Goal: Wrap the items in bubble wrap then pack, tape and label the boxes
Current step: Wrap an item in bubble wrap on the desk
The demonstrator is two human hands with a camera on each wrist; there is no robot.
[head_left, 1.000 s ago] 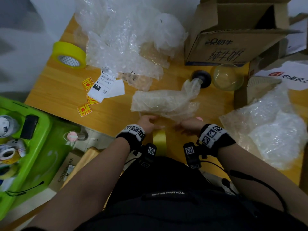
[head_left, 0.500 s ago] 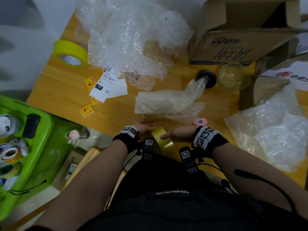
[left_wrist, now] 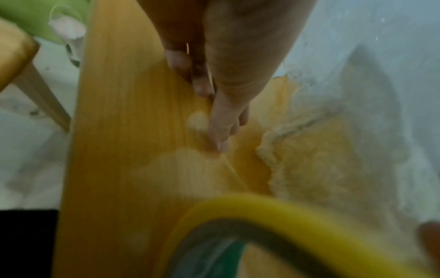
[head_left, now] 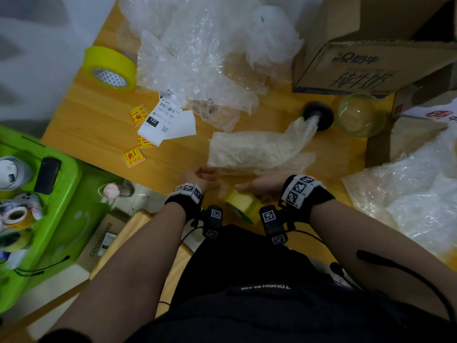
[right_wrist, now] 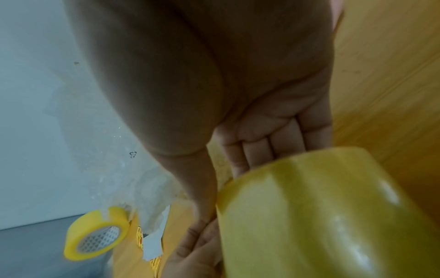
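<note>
A small yellow tape roll (head_left: 243,206) is held tilted over the table's front edge, between my wrists. My right hand (head_left: 257,189) grips it, fingers behind the roll (right_wrist: 321,206) and thumb along its side. My left hand (head_left: 200,177) is just left of it, and its fingertips (left_wrist: 221,144) pinch a clear strip of tape (left_wrist: 188,169) that runs back to the roll (left_wrist: 262,216). Just beyond both hands lies a long item wrapped in bubble wrap (head_left: 257,149); a black knob (head_left: 319,115) sticks out of its far end.
A bigger yellow tape roll (head_left: 111,68) stands at the table's far left, next to a heap of bubble wrap (head_left: 210,45). Shipping labels (head_left: 163,120) and orange stickers (head_left: 133,157) lie left of centre. Far right: an open cardboard box (head_left: 371,60), a glass bowl (head_left: 361,115), more bubble wrap (head_left: 408,199). A green bin (head_left: 61,194) sits left of the table.
The roll has tipped from standing on edge to lying tilted in my right hand. My left hand has drawn away to the left of it.
</note>
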